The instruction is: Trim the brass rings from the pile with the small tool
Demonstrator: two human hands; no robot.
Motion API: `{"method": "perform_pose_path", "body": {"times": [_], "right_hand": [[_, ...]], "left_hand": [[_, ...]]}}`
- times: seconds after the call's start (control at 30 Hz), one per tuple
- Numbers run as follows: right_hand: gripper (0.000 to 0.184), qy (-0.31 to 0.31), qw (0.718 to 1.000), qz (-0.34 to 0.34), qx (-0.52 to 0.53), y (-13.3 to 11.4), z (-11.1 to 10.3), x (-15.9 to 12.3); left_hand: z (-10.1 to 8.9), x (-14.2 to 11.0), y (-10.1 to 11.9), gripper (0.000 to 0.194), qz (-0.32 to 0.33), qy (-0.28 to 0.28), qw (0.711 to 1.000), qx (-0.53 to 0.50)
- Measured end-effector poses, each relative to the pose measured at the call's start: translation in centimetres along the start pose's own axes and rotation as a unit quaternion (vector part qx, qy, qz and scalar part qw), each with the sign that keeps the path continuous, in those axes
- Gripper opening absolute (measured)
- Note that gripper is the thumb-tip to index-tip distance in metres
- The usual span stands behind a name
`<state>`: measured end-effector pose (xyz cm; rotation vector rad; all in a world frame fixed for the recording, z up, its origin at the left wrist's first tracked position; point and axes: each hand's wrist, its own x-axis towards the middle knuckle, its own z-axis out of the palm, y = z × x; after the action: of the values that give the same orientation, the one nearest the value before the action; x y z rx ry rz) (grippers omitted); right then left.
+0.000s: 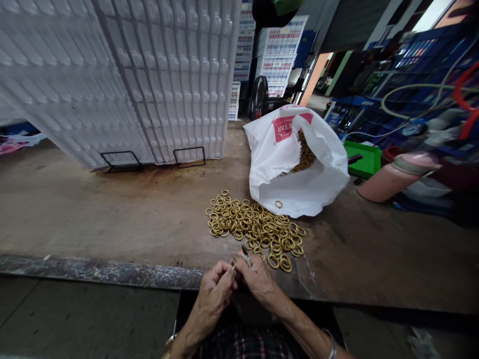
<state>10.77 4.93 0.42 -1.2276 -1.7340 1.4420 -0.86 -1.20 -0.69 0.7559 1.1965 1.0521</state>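
Note:
Near the table's front edge my left hand [216, 286] is closed in a pinch, with a sliver of a brass-coloured ring [234, 268] showing at its fingertips. Close against it, my right hand [259, 280] grips a small knife [245, 255] with a dark pointed tip and a pale lower part; the fingers hide the rest of it. Just beyond both hands spreads a loose pile of brass-coloured rings [254, 224]. Behind the pile, a white plastic sack [299, 192] lies torn open on its side, and more rings show inside.
Tall stacks of clear ribbed plastic trays [175, 80] stand at the back left, by black wire stands [189, 156]. Right of the sack are a green tray [362, 158] and a pink bottle [398, 174]. White crates [279, 55] rise beyond the wooden table [112, 214].

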Motion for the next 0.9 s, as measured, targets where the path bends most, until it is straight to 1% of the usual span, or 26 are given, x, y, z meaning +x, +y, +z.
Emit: {"method": "perform_pose_path", "body": {"times": [0.13, 0.27, 0.47, 0.53, 0.63, 0.73, 0.83, 0.9], "right_hand": [[0.034, 0.003, 1.000, 0.002, 0.016, 0.3, 0.1, 0.0], [0.032, 0.008, 1.000, 0.004, 0.023, 0.2, 0.2, 0.0], [0.032, -0.005, 0.999, 0.019, 0.028, 0.0, 0.3, 0.2], [0.032, 0.006, 1.000, 0.017, 0.015, 0.2, 0.4, 0.5], [0.034, 0.029, 0.999, -0.006, -0.027, 0.9, 0.5, 0.7], [0.029, 0.037, 0.990, -0.053, -0.129, 1.5, 0.2, 0.5], [0.017, 0.001, 0.970, -0.107, -0.217, 1.9, -0.1, 0.0], [0.020, -0.025, 0.963, -0.128, -0.238, 2.0, -0.2, -0.2]], "left_hand": [[0.1, 0.1, -0.1, 0.037, -0.007, -0.008, 1.000, -0.022], [0.2, 0.2, -0.2, 0.038, -0.011, 0.001, 0.999, -0.042], [0.2, 0.4, -0.1, 0.039, -0.008, 0.004, 0.999, -0.043], [0.1, 0.3, 0.1, 0.040, -0.008, 0.007, 0.999, -0.045], [-0.1, 0.3, 0.2, 0.040, -0.012, 0.013, 0.999, -0.050], [-0.3, 0.4, 0.4, 0.040, -0.013, 0.027, 0.998, -0.054], [-0.4, 0.6, 0.6, 0.040, -0.001, 0.044, 0.998, -0.053], [-0.5, 0.7, 0.8, 0.042, 0.008, 0.050, 0.998, -0.048]]}}
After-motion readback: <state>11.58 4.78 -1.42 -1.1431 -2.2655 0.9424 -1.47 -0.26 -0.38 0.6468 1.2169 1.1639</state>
